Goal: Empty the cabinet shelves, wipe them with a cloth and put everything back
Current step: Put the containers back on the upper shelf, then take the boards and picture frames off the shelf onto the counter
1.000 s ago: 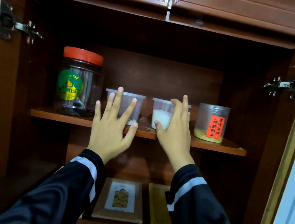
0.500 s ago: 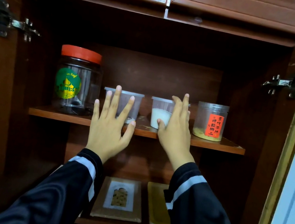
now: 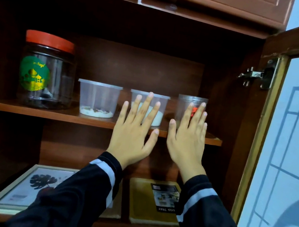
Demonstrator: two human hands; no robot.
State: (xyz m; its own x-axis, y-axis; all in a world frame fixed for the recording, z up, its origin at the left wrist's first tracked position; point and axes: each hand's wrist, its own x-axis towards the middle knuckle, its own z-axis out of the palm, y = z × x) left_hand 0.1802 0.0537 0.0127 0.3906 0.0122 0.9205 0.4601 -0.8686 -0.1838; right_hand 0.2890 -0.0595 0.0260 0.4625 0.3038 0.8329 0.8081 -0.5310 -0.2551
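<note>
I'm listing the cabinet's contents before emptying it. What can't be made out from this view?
Head view only:
- Clear jar: orange label and contents hidden behind the right hand.
- Tub with white contents: middle covered by the left hand.
- Red-lidded jar: green label too blurred to read.
- Framed leaf print: right part under the left sleeve.
</note>
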